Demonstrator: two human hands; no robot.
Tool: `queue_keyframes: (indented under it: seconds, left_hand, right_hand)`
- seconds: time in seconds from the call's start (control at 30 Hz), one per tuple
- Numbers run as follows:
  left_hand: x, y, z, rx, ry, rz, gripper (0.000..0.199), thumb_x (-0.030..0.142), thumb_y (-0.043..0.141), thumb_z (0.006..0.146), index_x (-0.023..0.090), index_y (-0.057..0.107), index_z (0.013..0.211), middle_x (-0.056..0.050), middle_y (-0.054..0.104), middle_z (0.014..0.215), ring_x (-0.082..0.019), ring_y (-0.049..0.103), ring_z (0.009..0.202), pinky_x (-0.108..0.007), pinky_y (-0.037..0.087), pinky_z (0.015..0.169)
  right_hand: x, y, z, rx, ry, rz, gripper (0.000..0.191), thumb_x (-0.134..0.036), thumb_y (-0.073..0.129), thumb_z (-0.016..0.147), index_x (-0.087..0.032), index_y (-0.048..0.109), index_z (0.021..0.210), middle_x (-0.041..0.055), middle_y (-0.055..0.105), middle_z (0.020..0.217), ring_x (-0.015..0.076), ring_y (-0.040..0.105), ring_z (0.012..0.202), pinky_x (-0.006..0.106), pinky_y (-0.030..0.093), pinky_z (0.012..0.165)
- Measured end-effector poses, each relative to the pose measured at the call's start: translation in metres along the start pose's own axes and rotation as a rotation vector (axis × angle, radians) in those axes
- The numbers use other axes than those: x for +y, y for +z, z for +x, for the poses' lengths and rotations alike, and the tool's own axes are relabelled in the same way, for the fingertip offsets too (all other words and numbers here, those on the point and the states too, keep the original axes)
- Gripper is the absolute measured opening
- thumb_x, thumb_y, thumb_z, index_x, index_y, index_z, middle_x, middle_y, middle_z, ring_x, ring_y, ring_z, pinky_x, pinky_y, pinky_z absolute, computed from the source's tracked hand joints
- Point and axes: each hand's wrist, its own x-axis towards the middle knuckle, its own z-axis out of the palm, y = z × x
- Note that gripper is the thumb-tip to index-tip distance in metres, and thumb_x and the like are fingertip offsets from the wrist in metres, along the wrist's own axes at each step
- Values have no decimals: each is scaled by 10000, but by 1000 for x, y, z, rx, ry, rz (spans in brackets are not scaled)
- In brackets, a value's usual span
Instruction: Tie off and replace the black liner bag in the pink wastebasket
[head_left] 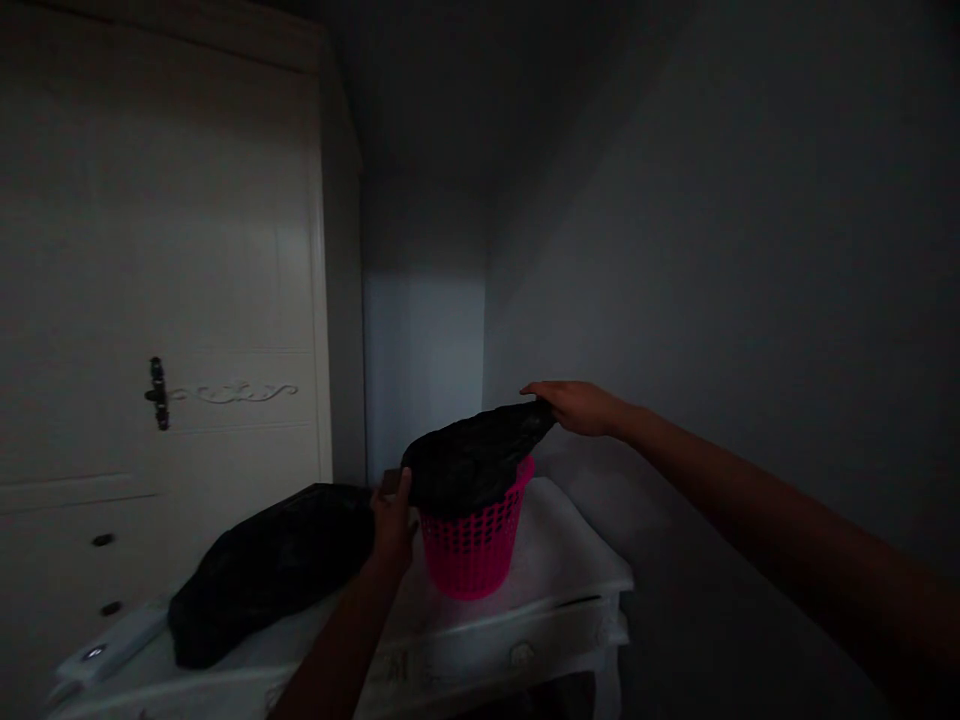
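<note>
A pink perforated basket (471, 560) stands upright on a white table (559, 540). Over its mouth is a black plastic bag (469, 460), dark folds also showing through the basket's holes. My right hand (581, 407) pinches the bag's raised edge above the basket's right rim, pulling it taut. At the basket's left side, my left hand (394, 520) grips the bag's other edge, thumb up. A small brown thing shows by the left fingers; I cannot make out what it is.
Another black plastic bag (277, 570) lies bunched on the table's left part. A white power strip (112, 645) sits at the table's left end. Behind stands a white wardrobe (247, 300) with a dark handle (157, 395). A bare wall (712, 300) rises on the right.
</note>
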Motion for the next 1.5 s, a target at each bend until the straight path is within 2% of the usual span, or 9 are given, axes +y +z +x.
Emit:
queue_keyframes:
  seconds: [0.17, 0.3, 0.53, 0.7, 0.8, 1.07, 1.2, 1.33, 1.5]
  left_hand:
    - [8, -13, 34, 94, -72, -146, 260, 326, 784, 678, 216, 721, 905, -65, 745, 838, -269, 733, 893, -469, 586, 867]
    - [53, -12, 44, 137, -57, -345, 386, 338, 833, 646, 185, 723, 983, -74, 771, 980, -229, 730, 939, -429, 575, 936]
    - [90, -37, 20, -459, 313, -7, 1100, 521, 891, 651, 276, 348, 1575, -186, 500, 1560, -343, 473, 1447, -541, 416, 1161]
    - [75, -37, -8, -759, 577, 585, 1416, 527, 958, 512, 272, 159, 1652, -218, 233, 1697, -425, 226, 1559, -661, 207, 1231]
    - [74, -28, -17, -835, 688, 741, 1192, 348, 887, 671, 319, 198, 1643, -155, 245, 1709, -380, 210, 1573, -629, 209, 1242]
    - [70, -19, -12, -507, 503, 158, 409, 287, 451, 934, 204, 672, 1269, -139, 679, 1337, -281, 596, 1280, -524, 395, 1173]
    - [81, -16, -27, -525, 451, 23, 576, 360, 653, 870, 219, 541, 1418, -133, 573, 1465, -282, 514, 1381, -479, 363, 1208]
    - [90, 1, -33, -445, 416, 43, 960, 509, 862, 669, 216, 470, 1495, -137, 507, 1524, -326, 390, 1483, -502, 308, 1240]
    - [93, 20, -9, -230, 39, -334, 580, 596, 672, 832, 203, 683, 1259, -100, 729, 1235, -286, 633, 1228, -469, 465, 1106]
  right_hand:
    - [8, 22, -7, -117, 17, 69, 511, -107, 561, 822, -285, 615, 1297, 63, 757, 1106, 225, 684, 964, 298, 441, 774]
    - [15, 29, -7, -127, 44, 0, 326, -79, 556, 799, -237, 729, 1026, 80, 760, 1045, 228, 681, 946, 297, 439, 784]
    - [25, 28, -3, 51, 124, 15, 355, -430, 551, 971, -166, 762, 1078, 164, 727, 1133, 294, 663, 1077, 400, 482, 966]
    - [-27, 35, -5, 27, -233, 156, 637, -620, 683, 873, -194, 643, 1345, 162, 639, 1368, 309, 581, 1286, 447, 426, 1108]
    - [-65, 56, -7, -98, -460, 169, 1040, -668, 828, 690, -195, 449, 1535, 181, 572, 1471, 338, 543, 1347, 449, 417, 1114]
    - [-99, 100, -5, -66, -420, 165, 1194, -477, 869, 687, -147, 207, 1625, 252, 396, 1592, 368, 464, 1402, 470, 395, 1102]
    - [-105, 91, 8, 46, -223, 115, 477, -218, 716, 816, -160, 627, 1281, 149, 679, 1205, 297, 606, 1120, 423, 445, 961]
    - [-112, 80, 24, 126, -194, 167, 146, -178, 651, 850, -177, 683, 993, 95, 670, 1028, 232, 595, 966, 355, 447, 877]
    - [-93, 98, 19, 119, -132, 234, 755, -462, 861, 702, -162, 556, 1324, 149, 626, 1252, 304, 575, 1134, 428, 452, 981]
